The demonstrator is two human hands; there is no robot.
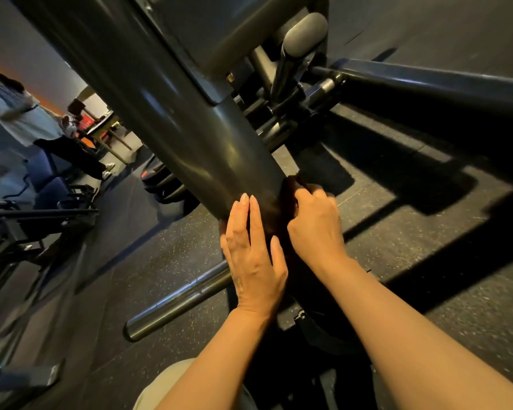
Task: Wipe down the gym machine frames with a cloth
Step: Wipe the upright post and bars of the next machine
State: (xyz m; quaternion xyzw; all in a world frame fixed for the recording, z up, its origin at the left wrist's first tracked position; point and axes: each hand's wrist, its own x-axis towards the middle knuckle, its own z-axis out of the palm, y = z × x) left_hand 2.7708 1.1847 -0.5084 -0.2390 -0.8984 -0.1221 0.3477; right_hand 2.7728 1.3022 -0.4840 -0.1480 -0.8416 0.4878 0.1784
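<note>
Two hands on one thick dark grey metal frame post (172,113), down near its base. The right hand (316,226) grips one dark bunched cloth (288,193) against the post; the left hand (253,261) lies flat beside it, fingers straight. One chrome bar (172,306) sits on the speckled rubber floor (427,261).

Two hands: left hand (253,261), right hand (316,223), middle of frame. One dark cloth (282,202). One big grey frame post (160,99). One shiny bar (178,303) lower middle. Two people (27,113) upper left.
</note>
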